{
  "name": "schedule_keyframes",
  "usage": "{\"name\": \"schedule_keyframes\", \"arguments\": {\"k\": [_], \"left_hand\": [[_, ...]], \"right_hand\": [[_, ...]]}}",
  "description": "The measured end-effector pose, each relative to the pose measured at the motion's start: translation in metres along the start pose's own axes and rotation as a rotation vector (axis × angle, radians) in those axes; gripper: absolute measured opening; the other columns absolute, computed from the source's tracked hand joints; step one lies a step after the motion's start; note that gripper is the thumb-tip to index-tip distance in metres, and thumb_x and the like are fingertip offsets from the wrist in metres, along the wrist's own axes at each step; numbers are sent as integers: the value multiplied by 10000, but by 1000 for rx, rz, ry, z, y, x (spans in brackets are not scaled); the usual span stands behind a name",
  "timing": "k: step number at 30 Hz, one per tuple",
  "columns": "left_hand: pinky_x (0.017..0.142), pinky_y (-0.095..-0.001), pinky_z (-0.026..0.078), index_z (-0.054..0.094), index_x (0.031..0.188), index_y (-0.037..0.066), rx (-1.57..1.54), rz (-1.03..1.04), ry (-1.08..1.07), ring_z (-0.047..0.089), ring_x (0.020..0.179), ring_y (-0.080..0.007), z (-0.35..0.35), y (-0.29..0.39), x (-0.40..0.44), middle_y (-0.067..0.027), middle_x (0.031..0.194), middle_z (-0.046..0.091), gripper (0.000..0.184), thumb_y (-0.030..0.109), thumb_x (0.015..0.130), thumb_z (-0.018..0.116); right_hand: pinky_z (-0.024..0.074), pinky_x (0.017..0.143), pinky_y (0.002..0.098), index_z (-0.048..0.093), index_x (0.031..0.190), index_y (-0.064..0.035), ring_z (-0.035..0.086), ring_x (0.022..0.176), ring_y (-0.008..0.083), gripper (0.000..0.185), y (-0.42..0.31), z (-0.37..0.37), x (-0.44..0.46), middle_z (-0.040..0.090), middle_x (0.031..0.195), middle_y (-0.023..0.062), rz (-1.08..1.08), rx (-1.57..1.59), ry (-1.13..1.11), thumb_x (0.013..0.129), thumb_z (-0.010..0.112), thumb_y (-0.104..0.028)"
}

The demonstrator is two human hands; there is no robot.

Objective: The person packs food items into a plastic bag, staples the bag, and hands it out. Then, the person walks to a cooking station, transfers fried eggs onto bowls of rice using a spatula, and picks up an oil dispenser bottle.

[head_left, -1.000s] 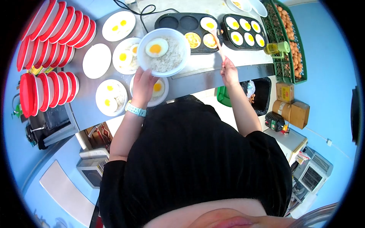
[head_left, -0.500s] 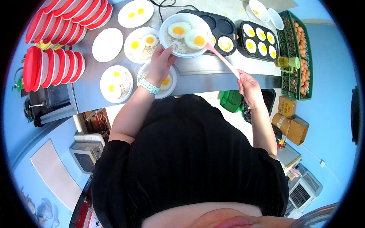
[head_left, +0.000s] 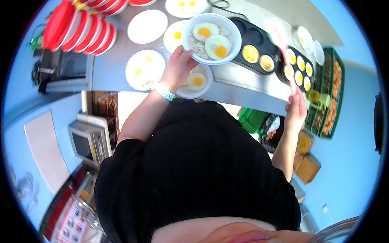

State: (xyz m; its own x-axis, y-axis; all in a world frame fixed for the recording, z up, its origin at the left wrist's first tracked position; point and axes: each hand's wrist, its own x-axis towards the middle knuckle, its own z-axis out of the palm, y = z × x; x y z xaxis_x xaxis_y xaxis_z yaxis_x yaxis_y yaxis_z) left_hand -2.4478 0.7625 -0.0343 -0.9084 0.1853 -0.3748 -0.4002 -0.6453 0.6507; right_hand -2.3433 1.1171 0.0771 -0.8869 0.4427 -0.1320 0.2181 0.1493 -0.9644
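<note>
My left hand [head_left: 179, 67] is closed on the rim of a white bowl [head_left: 237, 40] holding rice and two fried eggs, raised above the counter. My right hand [head_left: 296, 108] grips a pink spatula [head_left: 288, 67], blurred by motion, its head over the gap between two black egg pans. The left pan [head_left: 253, 34] has two yellow egg rounds in its wells and several bare wells; the right pan [head_left: 296, 54] holds several fried eggs. Below the held bowl stands another bowl [head_left: 208, 87] with an egg, partly hidden by my left hand and wrist.
More bowls with eggs [head_left: 145, 69] and a lidded or plain white one [head_left: 147, 26] stand on the counter at left, beside red-rimmed stacked bowls [head_left: 83, 32]. A green oil bottle [head_left: 318, 99] and green egg crates [head_left: 337, 97] are at right, a green bin [head_left: 251, 119] below.
The spatula has left the held bowl and moved right, over the pans. Compared with the earliest frame, a second egg is in the bowl. The whole view has turned.
</note>
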Motion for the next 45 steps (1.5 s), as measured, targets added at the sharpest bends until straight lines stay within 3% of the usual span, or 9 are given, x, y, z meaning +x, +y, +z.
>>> {"name": "schedule_keyframes", "arguments": {"k": [6, 12, 18, 24, 29, 31, 32, 38, 45], "left_hand": [[921, -351, 548, 436, 1308, 6, 39, 278, 192, 587, 1137, -241, -91, 68, -78, -153, 1261, 557, 361, 118, 967, 468], [992, -382, 506, 448, 1297, 14, 20, 494, 534, 549, 1190, -247, -208, 95, -130, -140, 1294, 538, 348, 88, 958, 480], [1049, -404, 439, 471, 1238, 41, -192, 570, 640, 490, 1234, -243, -281, 68, -113, -116, 1315, 510, 280, 72, 960, 486], [1075, -381, 406, 467, 1231, 11, -117, 538, 687, 497, 1208, -220, -305, 48, -94, -114, 1281, 523, 278, 146, 991, 503], [1082, -388, 394, 470, 1240, -7, -98, 219, 703, 501, 1199, -283, -309, 46, -110, -142, 1262, 515, 430, 361, 1023, 423], [799, -297, 485, 539, 1029, 81, 8, 193, 812, 533, 827, -160, -308, 37, -120, -48, 974, 579, 188, 242, 1000, 447], [653, -255, 426, 535, 969, 108, -9, 202, 834, 477, 720, -105, -277, 45, -127, -9, 885, 554, 112, 195, 973, 465], [558, -198, 346, 551, 967, 63, 389, 177, 143, 420, 621, -60, -166, 68, -103, 23, 731, 476, 174, 201, 1014, 457], [553, -196, 357, 583, 976, 41, 493, -61, -86, 424, 606, -59, -55, 32, -49, 25, 714, 479, 147, 64, 951, 440]], "right_hand": [[238, 459, 181, 334, 1407, 18, 286, 537, 31, 475, 26, 51, -15, 394, 738, -27, 111, 510, -183, 1033, 435, -257], [265, 485, 186, 376, 1384, -7, 306, 554, 39, 408, 48, 110, -31, 415, 764, -15, 229, 595, -297, 1043, 393, -230], [289, 503, 192, 386, 1376, -32, 331, 579, 49, 378, 56, 151, -51, 440, 806, -2, 300, 661, -350, 1044, 384, -213], [306, 528, 194, 425, 1334, -46, 340, 595, 51, 336, 63, 175, -75, 447, 825, -10, 338, 676, -364, 1046, 380, -214], [317, 538, 195, 463, 1282, -67, 349, 592, 49, 293, 68, 185, -93, 441, 813, -24, 364, 734, -320, 1044, 391, -223], [327, 544, 201, 462, 1271, -81, 356, 590, 51, 282, 65, 183, -100, 438, 810, -25, 363, 771, -287, 1041, 400, -232], [330, 547, 202, 460, 1271, -85, 359, 591, 51, 280, 64, 181, -102, 438, 810, -25, 360, 798, -261, 1040, 404, -233], [279, 470, 180, 493, 1192, -56, 336, 547, 41, 203, 70, 133, -110, 462, 777, -21, 121, 635, 143, 1009, 469, -142], [346, 524, 171, 594, 1242, -19, 437, 636, 6, 299, 82, 10, -88, 522, 768, -46, -38, -126, 390, 985, 550, -165]]}}
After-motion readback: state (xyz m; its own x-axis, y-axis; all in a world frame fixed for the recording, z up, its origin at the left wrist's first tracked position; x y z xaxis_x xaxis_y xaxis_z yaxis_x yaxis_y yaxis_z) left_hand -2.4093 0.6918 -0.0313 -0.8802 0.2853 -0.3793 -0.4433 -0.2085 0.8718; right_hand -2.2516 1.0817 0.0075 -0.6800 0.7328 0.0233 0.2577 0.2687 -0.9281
